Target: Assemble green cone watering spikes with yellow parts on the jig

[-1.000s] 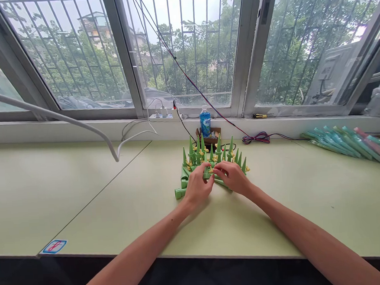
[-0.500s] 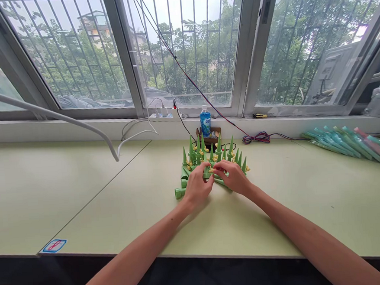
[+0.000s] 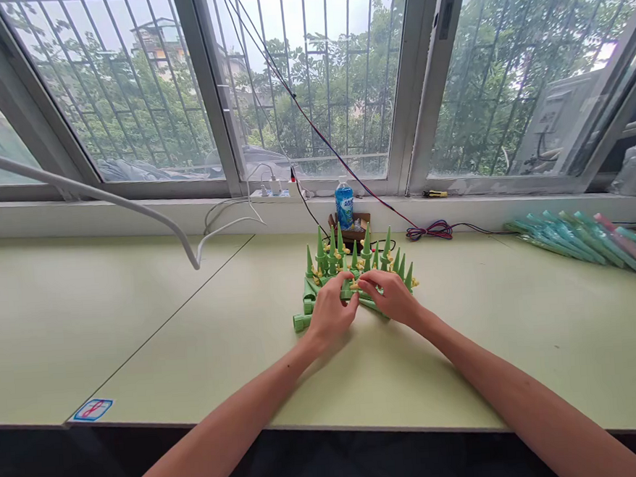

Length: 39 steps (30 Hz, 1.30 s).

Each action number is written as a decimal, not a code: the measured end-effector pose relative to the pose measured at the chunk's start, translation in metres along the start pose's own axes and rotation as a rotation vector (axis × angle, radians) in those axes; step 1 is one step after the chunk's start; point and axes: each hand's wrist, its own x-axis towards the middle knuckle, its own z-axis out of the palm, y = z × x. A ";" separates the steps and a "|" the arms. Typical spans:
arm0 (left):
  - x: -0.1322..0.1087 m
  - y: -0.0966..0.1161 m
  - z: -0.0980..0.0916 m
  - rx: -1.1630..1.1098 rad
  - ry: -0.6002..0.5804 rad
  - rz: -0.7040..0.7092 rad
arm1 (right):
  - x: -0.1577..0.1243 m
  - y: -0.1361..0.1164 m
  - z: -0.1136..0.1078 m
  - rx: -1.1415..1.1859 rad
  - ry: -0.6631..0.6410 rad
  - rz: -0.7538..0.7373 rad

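Observation:
My left hand (image 3: 331, 310) is closed around a green plastic watering spike (image 3: 346, 292), seen over the middle of the table. With thumb and fingertips my right hand (image 3: 390, 295) pinches a small yellow valve (image 3: 355, 285) against the side of that spike. Whether the valve is seated in it I cannot tell. Just behind both hands stand several upright green spikes (image 3: 366, 248), many with yellow valves on them. More green spikes (image 3: 302, 322) lie flat beside my left hand, partly hidden by it.
Behind the spikes, a blue bottle (image 3: 344, 206) stands by a small brown box (image 3: 362, 229). A coiled cable (image 3: 429, 231) lies near the wall. Bagged coloured spikes (image 3: 585, 241) are at the far right. A white cable (image 3: 147, 215) hangs across the left side.
Both hands stay at nearly the same spot. The right fingertips have shifted slightly at the yellow valve; the left hand keeps its grip on the spike.

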 end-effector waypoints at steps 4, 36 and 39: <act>0.000 -0.001 0.001 -0.002 0.015 0.000 | 0.000 -0.003 -0.001 0.051 0.001 -0.015; 0.000 -0.002 0.001 0.013 -0.005 -0.007 | -0.002 -0.004 0.004 0.040 -0.035 0.027; 0.000 -0.001 0.001 0.013 -0.002 -0.001 | -0.002 -0.006 0.003 0.065 -0.038 0.029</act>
